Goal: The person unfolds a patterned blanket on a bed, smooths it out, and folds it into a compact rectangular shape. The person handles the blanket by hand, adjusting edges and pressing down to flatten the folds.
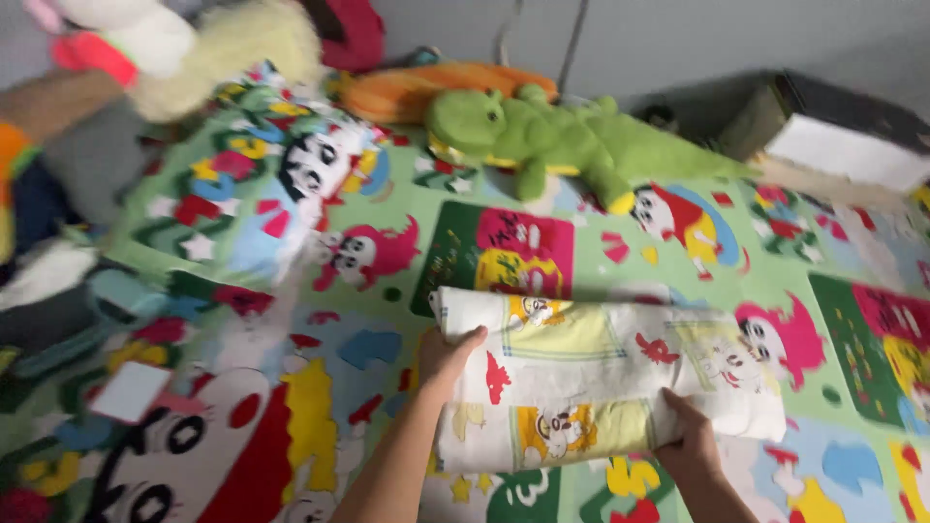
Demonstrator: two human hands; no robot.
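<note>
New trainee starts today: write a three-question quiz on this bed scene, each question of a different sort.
1. True or false: both hands rest on the folded cloth.
2. Which soft toy lies just beyond the cloth? A) green crocodile B) blue whale C) brown bear
3. Fill in: the left hand grips the cloth's ___ edge, as the camera sees it.

Key:
1. True; the right hand presses its near edge.
2. A, the green crocodile.
3. Left.
</note>
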